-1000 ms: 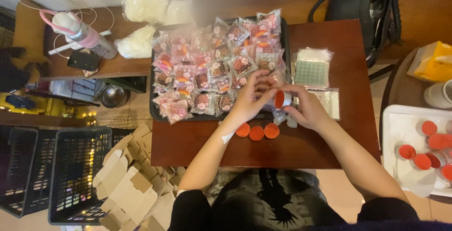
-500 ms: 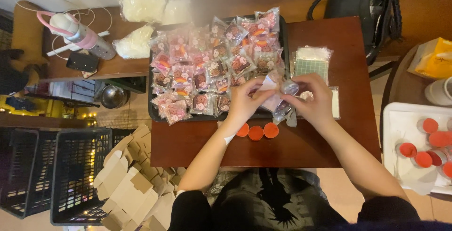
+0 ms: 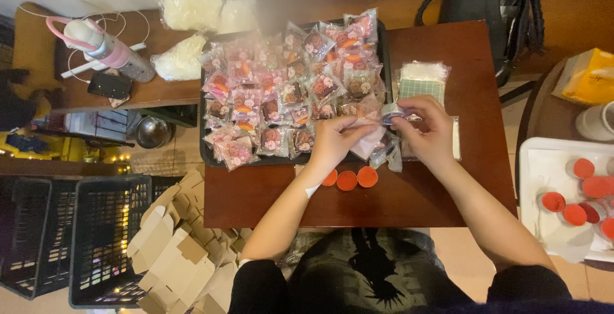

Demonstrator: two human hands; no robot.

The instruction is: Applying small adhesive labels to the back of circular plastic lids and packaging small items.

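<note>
A: What are the hands on?

B: The left hand (image 3: 334, 140) and the right hand (image 3: 427, 130) meet over the near right corner of the black tray (image 3: 203, 154). Between them is a clear pink-printed wrapper (image 3: 372, 140); the left fingers are pinched on its edge, and the right fingers are closed round a small round piece at its mouth (image 3: 391, 114). Whether that piece is already inside, I cannot tell.

A: And around them?

B: Just below the hands, three orange round pieces (image 3: 348, 178) sit in a row on the dark wooden table (image 3: 448, 192), close to its front part. The tray is heaped with filled wrapped packets (image 3: 281, 90). Behind the right hand lies a stack of empty wrappers with a green grid sheet (image 3: 422, 84).

A: What might go wrong?

B: My guess: the wrapper is thin and slack, so a loose pinch could let the mouth fold shut and the piece slip out. The left wrist also hangs right above the orange row; a careless drag could nudge one off the table toward the folded cardboard boxes (image 3: 185, 256).
</note>
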